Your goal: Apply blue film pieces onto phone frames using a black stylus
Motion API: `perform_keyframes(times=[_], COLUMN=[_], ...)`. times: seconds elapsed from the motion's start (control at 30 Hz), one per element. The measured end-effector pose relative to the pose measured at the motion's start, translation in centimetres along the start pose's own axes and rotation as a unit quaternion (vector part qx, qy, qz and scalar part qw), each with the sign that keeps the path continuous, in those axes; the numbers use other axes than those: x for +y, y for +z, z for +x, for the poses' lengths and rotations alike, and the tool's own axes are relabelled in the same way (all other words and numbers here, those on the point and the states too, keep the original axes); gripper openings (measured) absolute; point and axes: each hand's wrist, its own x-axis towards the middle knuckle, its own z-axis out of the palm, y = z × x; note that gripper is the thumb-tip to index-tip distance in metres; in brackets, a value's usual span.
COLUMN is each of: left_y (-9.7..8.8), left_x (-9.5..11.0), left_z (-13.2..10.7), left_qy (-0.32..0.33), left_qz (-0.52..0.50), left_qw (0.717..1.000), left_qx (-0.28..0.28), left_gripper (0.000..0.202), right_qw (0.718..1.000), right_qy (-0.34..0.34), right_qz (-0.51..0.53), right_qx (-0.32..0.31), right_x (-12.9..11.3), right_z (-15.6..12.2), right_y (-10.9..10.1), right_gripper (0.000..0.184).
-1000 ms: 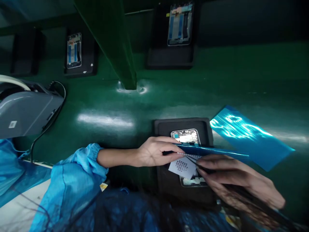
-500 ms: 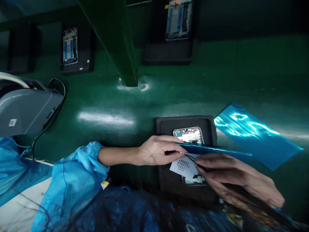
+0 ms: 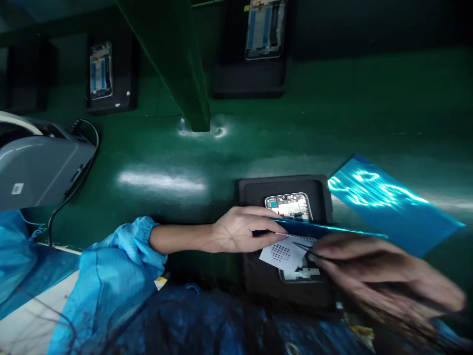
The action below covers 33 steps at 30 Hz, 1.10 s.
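Green counter (image 3: 258, 143) carries a black tray (image 3: 251, 190). Left hand (image 3: 240, 229) pinches a blue film (image 3: 332, 230) at nine o'clock; right hand (image 3: 377, 276), blurred, grips tweezers (image 3: 303, 246) touching a white sheet (image 3: 283, 254).

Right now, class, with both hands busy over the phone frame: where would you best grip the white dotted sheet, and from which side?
Probably its free lower left corner, approached from the left. The white dotted sheet lies tilted over the phone frame; its upper edge sits under the blue film strip held by the left hand, and the right hand crowds its right edge.
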Motion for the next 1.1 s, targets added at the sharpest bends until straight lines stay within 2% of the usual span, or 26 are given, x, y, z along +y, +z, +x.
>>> perform_keyframes(times=[0.1,0.13,0.23,0.37,0.67,1.1], left_y=[-0.4,-0.5,-0.8,-0.7,-0.6,-0.7], left_x=[-0.4,-0.5,-0.9,-0.9,-0.7,-0.6], left_z=[0.1,0.0,-0.2,-0.6,-0.3,-0.4], left_qy=[0.049,0.065,0.083,0.078,0.084,0.072], left_qz=[-0.027,-0.035,-0.039,-0.018,0.007,0.024], left_qw=[0.998,0.996,0.993,0.994,0.995,0.994], left_qx=[-0.029,-0.042,-0.073,-0.077,-0.057,-0.085], left_gripper=[0.027,0.026,0.02,0.02,0.028,0.034], right_qw=[0.987,0.98,0.975,0.981,0.991,0.993], right_qy=[0.047,0.076,0.125,0.141,0.106,0.088], right_qz=[0.08,0.102,0.145,0.122,0.045,0.019], right_qx=[0.131,0.151,0.115,0.059,0.073,0.077], right_x=[-0.8,-0.7,0.4,2.0,2.1,2.5], right_z=[2.6,3.6,5.6,5.9,5.3,4.8], right_y=[0.1,0.2,0.8,1.9,2.3,2.4], right_gripper=[0.04,0.046,0.051,0.034,0.025,0.024])
